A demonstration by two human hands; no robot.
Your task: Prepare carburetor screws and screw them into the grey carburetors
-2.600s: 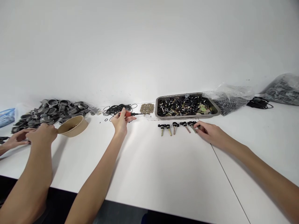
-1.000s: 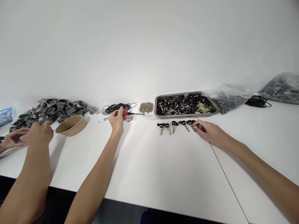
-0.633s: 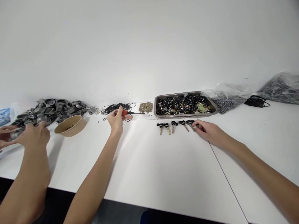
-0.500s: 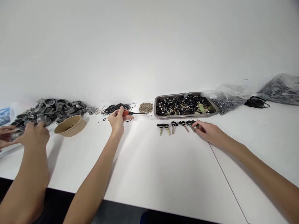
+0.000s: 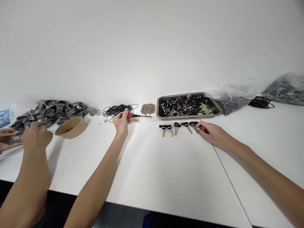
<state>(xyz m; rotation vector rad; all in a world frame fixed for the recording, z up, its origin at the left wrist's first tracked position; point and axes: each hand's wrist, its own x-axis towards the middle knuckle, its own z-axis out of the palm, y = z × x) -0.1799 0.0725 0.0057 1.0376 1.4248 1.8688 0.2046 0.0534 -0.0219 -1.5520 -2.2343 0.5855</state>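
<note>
My left hand (image 5: 121, 124) is closed round the red handle of a screwdriver (image 5: 129, 115). Its thin dark shaft points right, with the tip just in front of a pile of small brass-coloured screws (image 5: 148, 109). Beside the tip lie a few tiny loose pieces. Several black-headed parts with metal stems (image 5: 176, 128) lie in a row, stems toward me. At the row's right end my right hand (image 5: 210, 131) has thumb and fingertips pinched on a small black part, mostly hidden by the fingers.
A metal tray (image 5: 190, 118) of mixed small parts stands behind the row. Black rubber rings (image 5: 116, 110) lie behind my left hand. Further left are a paper bowl (image 5: 76, 130), grey housings (image 5: 49, 112) and a co-worker's hands (image 5: 36, 136). Plastic bags (image 5: 229, 103) of parts stand right.
My left hand has shifted slightly right with the screwdriver, its tip moving a little past the screw pile's middle. My right hand stays at the row's end.
</note>
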